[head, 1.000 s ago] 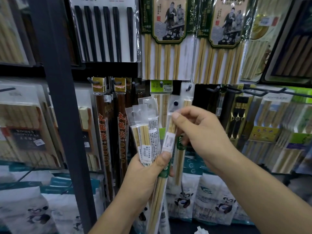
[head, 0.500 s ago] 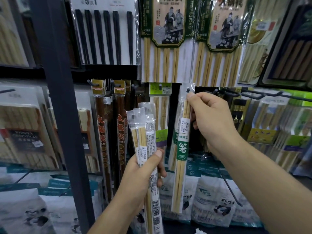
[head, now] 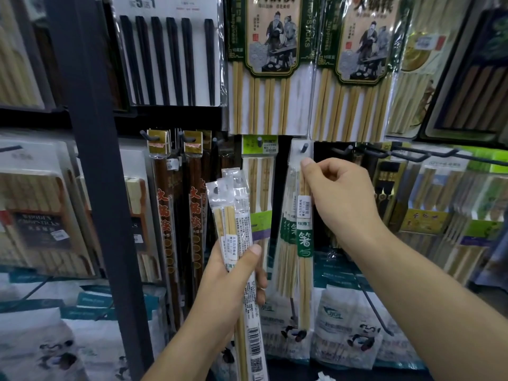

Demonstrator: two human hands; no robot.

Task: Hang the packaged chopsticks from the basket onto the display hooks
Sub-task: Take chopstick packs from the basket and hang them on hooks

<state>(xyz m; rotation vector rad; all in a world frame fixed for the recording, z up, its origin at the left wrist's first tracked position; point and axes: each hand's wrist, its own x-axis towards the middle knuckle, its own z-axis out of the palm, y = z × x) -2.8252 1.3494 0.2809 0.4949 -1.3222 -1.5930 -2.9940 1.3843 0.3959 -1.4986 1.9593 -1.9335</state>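
While a bundle of chopstick packets [head: 233, 213] is held in the left grip [head: 232, 276], one packet [head: 304, 237] is pinched near its top by the right grip [head: 343, 199]; its hole, seemingly over the hook [head: 304, 147], should be slid fully back before release.

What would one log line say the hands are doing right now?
right hand: pinches green-label pack, hole on hook | left hand: grips spare packs | step: hanging

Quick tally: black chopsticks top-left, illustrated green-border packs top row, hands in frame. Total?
Black chopsticks: 6
Illustrated green-border packs: 2
Hands: 2, left hand gripping the pack bundle, right hand pinching the hooked pack
Total: 10
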